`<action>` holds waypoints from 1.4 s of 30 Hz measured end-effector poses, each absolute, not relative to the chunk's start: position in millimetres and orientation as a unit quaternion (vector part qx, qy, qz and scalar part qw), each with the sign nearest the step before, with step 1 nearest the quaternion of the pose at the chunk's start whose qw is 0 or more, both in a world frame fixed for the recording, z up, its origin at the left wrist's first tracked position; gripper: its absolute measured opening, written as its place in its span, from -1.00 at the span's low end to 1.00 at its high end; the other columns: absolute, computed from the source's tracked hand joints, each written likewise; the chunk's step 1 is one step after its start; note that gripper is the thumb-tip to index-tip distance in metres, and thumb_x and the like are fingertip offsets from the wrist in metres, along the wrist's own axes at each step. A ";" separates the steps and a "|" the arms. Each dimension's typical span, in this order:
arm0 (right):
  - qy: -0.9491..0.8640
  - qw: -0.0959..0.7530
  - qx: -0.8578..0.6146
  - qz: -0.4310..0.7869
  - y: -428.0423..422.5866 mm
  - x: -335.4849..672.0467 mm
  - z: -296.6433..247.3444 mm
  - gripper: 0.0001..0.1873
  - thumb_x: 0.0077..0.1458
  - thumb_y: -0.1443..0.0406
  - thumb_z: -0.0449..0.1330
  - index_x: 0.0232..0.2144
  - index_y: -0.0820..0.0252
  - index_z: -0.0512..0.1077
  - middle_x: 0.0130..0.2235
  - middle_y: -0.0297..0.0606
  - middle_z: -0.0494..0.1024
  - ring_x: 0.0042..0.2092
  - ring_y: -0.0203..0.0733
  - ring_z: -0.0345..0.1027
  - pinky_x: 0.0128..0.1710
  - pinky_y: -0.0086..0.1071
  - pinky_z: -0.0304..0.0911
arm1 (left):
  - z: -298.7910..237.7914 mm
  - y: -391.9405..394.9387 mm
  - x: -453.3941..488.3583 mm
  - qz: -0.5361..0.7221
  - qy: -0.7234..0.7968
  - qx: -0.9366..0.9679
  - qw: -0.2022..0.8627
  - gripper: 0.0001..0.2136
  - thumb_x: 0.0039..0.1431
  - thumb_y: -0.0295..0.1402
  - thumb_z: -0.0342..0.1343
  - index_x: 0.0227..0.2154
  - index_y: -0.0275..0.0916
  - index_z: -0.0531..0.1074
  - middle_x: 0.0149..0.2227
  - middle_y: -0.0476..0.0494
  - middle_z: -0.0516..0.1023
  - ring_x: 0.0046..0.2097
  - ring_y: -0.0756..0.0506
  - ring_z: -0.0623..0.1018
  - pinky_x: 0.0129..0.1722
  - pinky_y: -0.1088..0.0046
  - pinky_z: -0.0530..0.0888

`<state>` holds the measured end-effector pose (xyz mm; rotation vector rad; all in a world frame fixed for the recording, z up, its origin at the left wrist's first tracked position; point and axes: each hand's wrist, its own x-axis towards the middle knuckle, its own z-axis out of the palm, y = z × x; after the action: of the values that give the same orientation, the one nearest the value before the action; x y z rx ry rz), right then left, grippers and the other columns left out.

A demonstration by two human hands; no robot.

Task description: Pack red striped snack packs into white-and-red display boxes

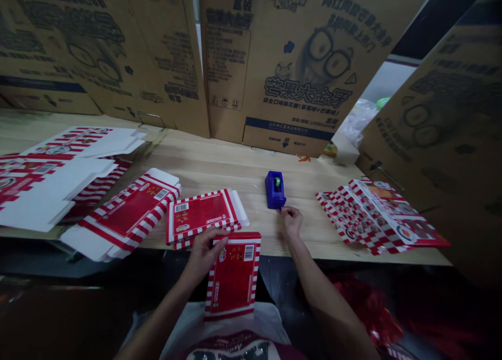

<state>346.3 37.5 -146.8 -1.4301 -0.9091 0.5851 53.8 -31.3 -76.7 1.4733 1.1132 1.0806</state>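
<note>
My left hand (204,252) grips the upper left corner of a red box (233,279) with white-striped edges. It stands tilted over my lap, its barcode side towards me. At the front lip of the blue tape dispenser (274,190), my right hand (291,221) has its thumb and fingers pinched together on the tape's end; the strip itself is too small to make out. A green-looking roll core sits in the dispenser. Just beyond my left hand, similar red boxes (204,213) lie stacked on the table.
Another red box (131,211) with open flaps lies left of the stack. Flat printed carton blanks (58,177) cover the table's left end. Checked red-and-white cartons (376,213) lie at the right. Large brown cardboard boxes (282,67) wall the back of the wooden table (219,161).
</note>
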 end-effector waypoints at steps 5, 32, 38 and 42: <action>-0.406 0.619 -0.603 0.297 21.7 343.8 -112.7 -0.61 -0.08 -0.03 0.21 -0.55 0.19 0.38 -0.51 -0.37 0.35 -0.42 -0.27 0.26 -0.30 -0.27 0.37 | -62.1 -17.0 51.8 0.466 0.441 0.614 0.460 -0.82 0.14 -0.26 0.15 -0.30 -0.22 0.57 -0.35 -0.10 0.52 -0.28 -0.08 0.49 -0.26 0.43 0.40; -0.547 0.095 -0.236 0.797 27.5 265.0 -3.0 -0.42 -0.43 -0.08 0.45 -0.46 0.25 0.50 -0.50 -0.38 0.47 -0.49 -0.33 0.27 -0.50 -0.48 0.18 | 27.1 -13.4 57.7 0.378 0.253 0.722 0.521 -0.83 0.13 -0.27 0.18 -0.34 -0.25 0.59 -0.34 -0.18 0.56 -0.28 -0.10 0.53 -0.24 0.40 0.42; -0.392 0.524 -0.437 0.617 74.8 289.5 -12.6 -0.61 -0.25 0.01 0.42 -0.49 0.15 0.46 -0.46 -0.29 0.50 -0.48 -0.26 0.33 -0.46 -0.37 0.33 | -14.2 1.7 10.8 0.677 0.524 0.317 0.409 -0.77 0.03 -0.21 0.23 -0.31 -0.24 0.44 -0.40 -0.02 0.53 -0.43 -0.03 0.51 -0.39 0.45 0.46; -0.311 0.548 -0.470 0.618 80.1 300.8 -34.2 -0.60 -0.40 0.13 0.51 -0.54 0.18 0.46 -0.50 -0.34 0.49 -0.48 -0.32 0.33 -0.46 -0.44 0.34 | -60.3 -9.1 -18.2 0.657 0.597 0.347 0.302 -0.76 -0.01 -0.20 0.25 -0.38 -0.25 0.40 -0.43 0.00 0.50 -0.41 -0.03 0.50 -0.36 0.47 0.44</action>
<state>300.8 80.1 -34.2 -1.1122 -0.7371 1.4645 -18.2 -9.1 -60.3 0.9192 1.5830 1.7432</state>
